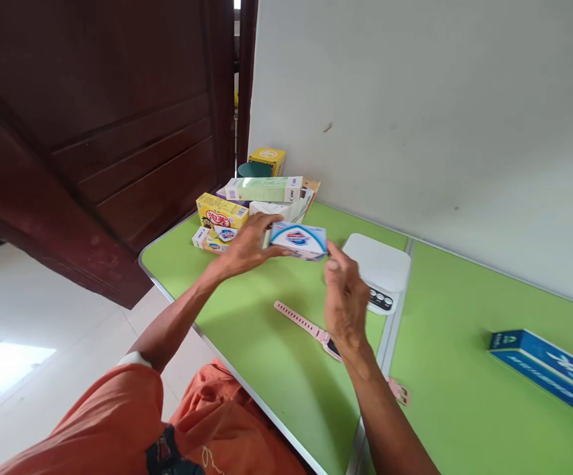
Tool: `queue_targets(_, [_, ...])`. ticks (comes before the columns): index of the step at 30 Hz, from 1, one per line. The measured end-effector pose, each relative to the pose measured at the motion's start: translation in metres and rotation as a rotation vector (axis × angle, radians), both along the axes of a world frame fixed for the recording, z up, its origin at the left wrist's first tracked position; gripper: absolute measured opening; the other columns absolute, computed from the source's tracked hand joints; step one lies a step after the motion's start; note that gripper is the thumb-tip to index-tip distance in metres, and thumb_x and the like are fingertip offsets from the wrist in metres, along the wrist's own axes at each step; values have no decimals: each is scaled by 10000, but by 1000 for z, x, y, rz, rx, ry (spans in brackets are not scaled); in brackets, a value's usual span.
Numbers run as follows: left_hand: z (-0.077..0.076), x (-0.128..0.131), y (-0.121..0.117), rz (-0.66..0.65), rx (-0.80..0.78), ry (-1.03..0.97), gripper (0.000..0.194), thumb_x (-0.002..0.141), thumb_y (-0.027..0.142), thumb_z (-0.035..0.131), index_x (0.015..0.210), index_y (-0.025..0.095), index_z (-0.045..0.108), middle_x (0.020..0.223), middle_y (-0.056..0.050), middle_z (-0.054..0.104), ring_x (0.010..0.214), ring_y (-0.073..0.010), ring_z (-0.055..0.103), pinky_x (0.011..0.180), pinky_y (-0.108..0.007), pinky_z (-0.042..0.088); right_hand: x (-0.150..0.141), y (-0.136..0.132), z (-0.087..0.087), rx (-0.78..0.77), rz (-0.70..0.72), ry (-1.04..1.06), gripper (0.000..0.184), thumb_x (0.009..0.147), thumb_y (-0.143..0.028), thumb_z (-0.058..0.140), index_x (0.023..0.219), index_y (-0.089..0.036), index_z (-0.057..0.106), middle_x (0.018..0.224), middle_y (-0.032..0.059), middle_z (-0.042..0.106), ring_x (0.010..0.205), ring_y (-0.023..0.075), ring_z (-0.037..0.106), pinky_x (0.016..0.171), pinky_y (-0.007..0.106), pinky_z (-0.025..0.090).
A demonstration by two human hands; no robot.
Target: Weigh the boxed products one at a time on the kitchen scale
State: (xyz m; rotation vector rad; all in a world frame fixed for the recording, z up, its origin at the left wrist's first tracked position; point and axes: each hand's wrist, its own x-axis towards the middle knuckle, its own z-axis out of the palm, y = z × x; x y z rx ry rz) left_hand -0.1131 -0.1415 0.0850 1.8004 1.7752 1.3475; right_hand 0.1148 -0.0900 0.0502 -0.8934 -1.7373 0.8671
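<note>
Between my two hands a white and blue soap box (298,239) is held up above the green table. My left hand (247,245) grips its left end, thumb below and fingers on top. At the right end, my right hand (344,280) pinches the corner with thumb and forefinger. Below the box lies a pink-strapped watch (306,324), partly covered by my right wrist. Just beyond my right hand is a white kitchen scale (378,264) with round buttons. Left of my left hand, a yellow box (221,212) stands behind a smaller soap box (224,234).
A pale green box (263,189) lies on the pile by the wall, near another yellow box (269,157) and a dark green round lid (254,169). A long blue box (548,366) lies at right. A metal seam (394,330) crosses the table (465,316). A dark wooden door (118,119) stands at left.
</note>
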Motion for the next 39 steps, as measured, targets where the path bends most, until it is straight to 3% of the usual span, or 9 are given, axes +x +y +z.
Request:
queue_targets(5, [0,-67,-57,211,-76,-54,623,841,471,923,1398,245,758,1415,-132,734,1288,-352,731,1122,-470,613,-75,-15,-5,5,295,32,859,1056,-888,465,1529,-228,745,1556,182,738,1500,405,643,1274,613,529])
queue_targets(10, [-15,-105,-69,280,-124,-99,627,838,478,850,1431,295,760,1570,-107,680,1380,-332,709,1144,-440,618,-128,-14,-16,30,405,21,812,1079,-866,435,1512,-255,747,1530,146,764,1463,395,663,1282,577,527])
queue_targets(20, [-30,-120,-59,301,-90,-121,717,850,548,797,1509,282,706,1565,-119,681,1410,-336,711,1152,-466,630,-146,-6,-35,60,357,-18,888,1063,-895,429,1541,-214,740,1559,178,746,1537,417,622,1343,610,467])
queue_targets(25, [-32,-125,-65,383,-58,75,633,924,563,729,1497,295,704,1528,-127,683,1402,-365,699,1193,-534,603,-150,-8,-34,100,367,-86,813,1092,-837,471,1512,-202,755,1534,180,761,1522,385,638,1328,585,493])
queue_targets(29, [-29,-112,-63,474,90,342,590,992,568,702,1517,300,679,1517,-160,674,1477,-425,613,1289,-635,501,-147,-8,-28,169,384,-137,744,1124,-762,507,1476,-162,768,1435,182,811,1406,344,723,1290,526,541])
queue_targets(32, [-24,-80,-47,469,243,450,649,1040,553,690,1595,227,606,1576,-225,625,1525,-448,555,1311,-674,450,-137,-2,-27,210,338,-142,619,1139,-676,566,1483,-199,760,1431,157,817,1391,331,735,1253,520,578])
queue_targets(36, [-25,-21,-5,242,322,420,475,1160,430,506,1566,210,616,1542,-215,677,1504,-366,605,1290,-603,490,-99,15,-34,178,240,-132,603,1170,-642,506,1535,-215,727,1505,169,778,1457,337,697,1265,559,573])
queue_targets(39, [-31,22,40,88,315,318,427,1158,445,540,1493,211,661,1476,-190,734,1427,-331,678,1232,-554,559,-49,38,-41,128,112,-125,670,1171,-689,441,1589,-227,686,1593,173,721,1507,351,664,1249,611,583])
